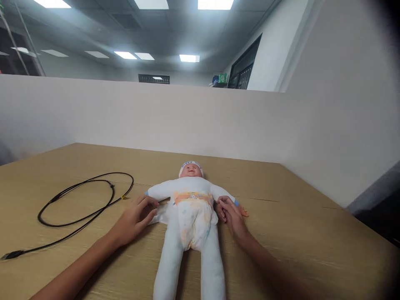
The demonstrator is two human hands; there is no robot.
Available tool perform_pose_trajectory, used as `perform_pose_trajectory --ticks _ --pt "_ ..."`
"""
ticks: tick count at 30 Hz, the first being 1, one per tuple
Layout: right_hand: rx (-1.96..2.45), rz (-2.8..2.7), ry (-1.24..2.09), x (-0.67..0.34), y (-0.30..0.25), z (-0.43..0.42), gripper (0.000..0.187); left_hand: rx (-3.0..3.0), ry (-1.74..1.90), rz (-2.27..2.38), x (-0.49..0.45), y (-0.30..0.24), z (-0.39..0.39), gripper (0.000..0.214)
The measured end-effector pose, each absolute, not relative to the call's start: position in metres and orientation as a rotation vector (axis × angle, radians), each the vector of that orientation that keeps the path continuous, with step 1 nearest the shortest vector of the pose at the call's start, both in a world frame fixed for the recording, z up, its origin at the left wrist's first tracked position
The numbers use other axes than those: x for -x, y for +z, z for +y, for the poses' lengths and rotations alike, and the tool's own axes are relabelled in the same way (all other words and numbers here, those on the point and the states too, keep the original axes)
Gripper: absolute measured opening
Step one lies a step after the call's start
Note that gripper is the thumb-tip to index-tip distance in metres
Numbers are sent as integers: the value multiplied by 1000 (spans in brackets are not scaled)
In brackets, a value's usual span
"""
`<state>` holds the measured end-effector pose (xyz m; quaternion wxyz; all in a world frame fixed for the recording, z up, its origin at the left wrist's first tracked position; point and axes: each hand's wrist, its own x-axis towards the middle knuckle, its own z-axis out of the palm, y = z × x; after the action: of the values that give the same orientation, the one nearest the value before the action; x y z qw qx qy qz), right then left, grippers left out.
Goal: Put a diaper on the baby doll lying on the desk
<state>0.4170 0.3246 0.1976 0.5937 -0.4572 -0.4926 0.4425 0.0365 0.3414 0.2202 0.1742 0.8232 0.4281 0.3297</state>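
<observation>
- Table bears a doll lying face up, feet cut off below.
- Black cable loops well left.
- Left hand, fingers loosely together, rests on the spread flap of the diaper.
- Right hand, blurred, seems to pinch the opposite flap.

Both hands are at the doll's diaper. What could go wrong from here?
The left hand rests on the white diaper flap on the light wooden table; an uneven pull might leave the printed diaper crooked on the white soft baby doll. The right hand, beside the doll's arm, might shift it. The black looped cable near the left forearm could snag.
</observation>
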Motion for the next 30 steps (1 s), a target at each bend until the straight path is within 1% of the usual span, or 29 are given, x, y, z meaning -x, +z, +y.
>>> perform_pose_trajectory --ticks 5,7,11,13,14,15,17,19,21,23,25,28,30 --pt "1120 -1192 882 -415 215 313 43 -2356 797 1363 -39 222 341 34" --pt "1152 -1283 745 -412 230 305 41 -2405 755 1364 -42 220 341 33" --pt "1166 -1762 321 -393 272 295 24 -2403 746 1382 -40 210 346 31" --pt "1096 -2030 245 -376 293 299 15 -2371 744 1367 -39 207 350 31" --pt "1058 -2152 240 -366 302 302 13 -2345 751 1357 -38 206 351 31" --pt "1038 -2251 257 -357 309 307 15 -2310 766 1351 -39 205 352 31" --pt "1028 -2415 332 -340 320 320 25 -2199 822 1320 -41 204 354 31" --pt "1021 -2535 390 -328 324 333 30 -2028 940 1257 -44 204 356 33" --pt "978 -2631 414 -322 325 346 29 -1819 1101 1152 -49 204 357 39" --pt "902 -2704 416 -318 325 355 30 -1619 1226 1015 -54 204 358 48" --pt "828 -2761 418 -316 325 361 34 -1467 1267 879 -59 205 358 55" --pt "771 -2799 425 -310 323 365 37 -1365 1283 775 -67 205 356 57" --pt "761 -2803 415 -306 320 367 35 -1357 1298 752 -71 205 354 55"
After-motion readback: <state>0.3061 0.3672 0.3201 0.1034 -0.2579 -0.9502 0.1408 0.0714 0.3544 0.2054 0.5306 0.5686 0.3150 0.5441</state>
